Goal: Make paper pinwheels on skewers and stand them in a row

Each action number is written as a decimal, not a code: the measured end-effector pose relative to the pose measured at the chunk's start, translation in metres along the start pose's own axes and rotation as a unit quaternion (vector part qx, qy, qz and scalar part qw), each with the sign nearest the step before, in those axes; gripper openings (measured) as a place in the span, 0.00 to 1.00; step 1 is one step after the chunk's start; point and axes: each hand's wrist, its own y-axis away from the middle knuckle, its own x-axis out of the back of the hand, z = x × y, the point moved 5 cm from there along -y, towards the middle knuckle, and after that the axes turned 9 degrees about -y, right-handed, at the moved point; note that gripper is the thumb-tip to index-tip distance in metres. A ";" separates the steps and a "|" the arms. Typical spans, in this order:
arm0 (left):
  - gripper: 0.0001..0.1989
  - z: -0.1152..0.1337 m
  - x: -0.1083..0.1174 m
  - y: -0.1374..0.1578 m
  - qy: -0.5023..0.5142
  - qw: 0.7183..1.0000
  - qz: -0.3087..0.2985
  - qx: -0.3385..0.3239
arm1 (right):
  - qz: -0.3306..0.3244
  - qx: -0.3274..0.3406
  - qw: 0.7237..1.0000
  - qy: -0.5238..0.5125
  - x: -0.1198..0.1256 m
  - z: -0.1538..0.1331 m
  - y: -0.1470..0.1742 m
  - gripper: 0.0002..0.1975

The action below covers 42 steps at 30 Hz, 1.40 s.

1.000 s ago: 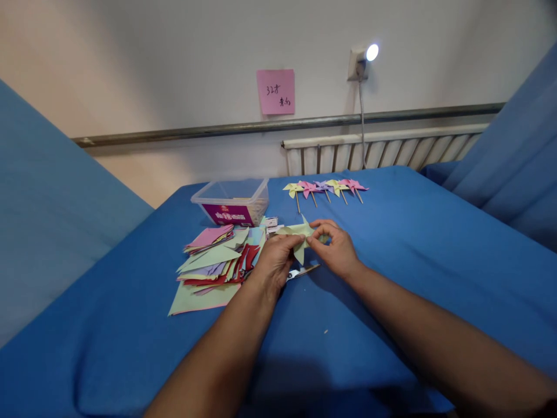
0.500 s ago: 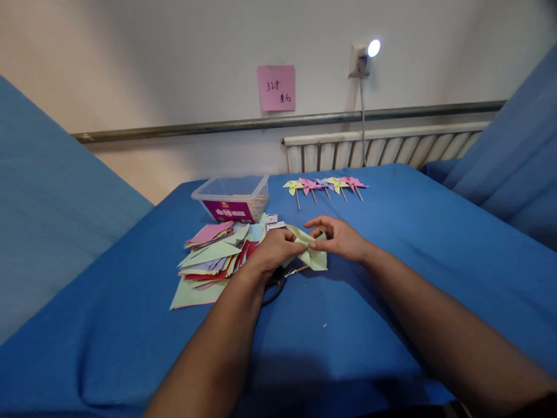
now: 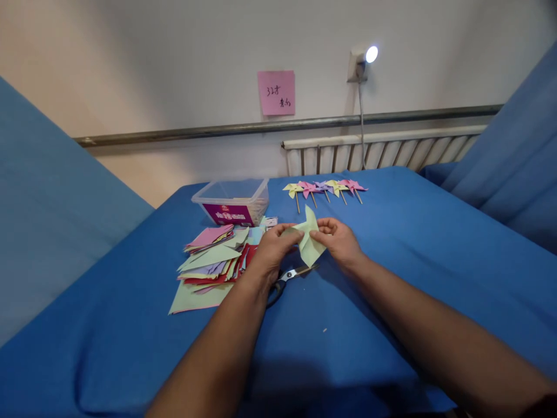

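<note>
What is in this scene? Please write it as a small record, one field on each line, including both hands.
left hand: the left hand pinches the pale green paper
right hand: the right hand pinches its other side
tool: scissors on the blue cloth, handles partly hidden
materials: coloured paper pile, beside the left hand
container: clear plastic box, behind the pile
finished-looking pieces: five pinwheels on sticks, in a row
wall: pink note, handwritten

A bare left forearm (image 3: 224, 337) extends forward while the right forearm (image 3: 426, 322) slants in from the lower right, the left hand (image 3: 274, 248) and right hand (image 3: 343, 242) close together, thumb tips (image 3: 297, 235) pointing toward each other, both gripping between thumb and bent fingers (image 3: 328, 223).
</note>
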 end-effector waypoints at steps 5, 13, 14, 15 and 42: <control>0.14 -0.014 -0.016 0.002 0.166 0.982 -0.048 0.075 | 0.077 0.030 0.993 -0.081 0.001 0.008 0.006 0.19; 0.11 -0.021 -0.018 -0.001 0.194 0.978 0.004 0.079 | 0.086 0.049 0.995 -0.030 -0.005 0.010 0.013 0.18; 0.11 -0.022 -0.017 -0.001 0.192 0.978 0.006 0.077 | 0.083 0.048 0.995 -0.028 -0.006 0.010 0.013 0.18; 0.10 -0.023 -0.017 -0.002 0.189 0.979 0.008 0.077 | 0.081 0.046 0.995 -0.026 -0.007 0.010 0.014 0.18; 0.11 -0.011 -0.006 0.000 0.274 0.955 0.006 0.113 | -0.089 0.320 0.864 0.377 -0.026 -0.024 0.031 0.02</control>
